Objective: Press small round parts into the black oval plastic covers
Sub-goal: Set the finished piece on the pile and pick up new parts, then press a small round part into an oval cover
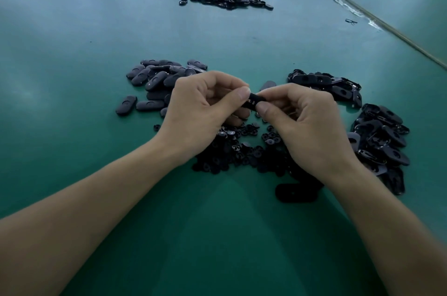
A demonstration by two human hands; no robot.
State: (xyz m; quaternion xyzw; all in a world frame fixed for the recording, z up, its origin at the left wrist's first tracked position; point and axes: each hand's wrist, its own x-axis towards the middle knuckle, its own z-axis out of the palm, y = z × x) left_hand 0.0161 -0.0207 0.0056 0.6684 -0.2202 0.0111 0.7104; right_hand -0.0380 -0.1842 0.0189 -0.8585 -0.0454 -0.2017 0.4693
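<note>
My left hand (203,111) and my right hand (304,123) meet above the green table and pinch one black oval cover (253,101) between thumbs and fingertips. The cover is mostly hidden by my fingers. Under my hands lies a heap of small round black parts (242,150). A pile of oval covers lying face up (154,82) sits behind my left hand. More covers lying hollow side up (379,136) spread along the right, with a further group (324,85) behind my right hand.
A single oval cover (296,192) lies near my right forearm. Another heap of black parts (229,0) rests far back on the table (72,53). A metal seam (387,27) runs diagonally at the right.
</note>
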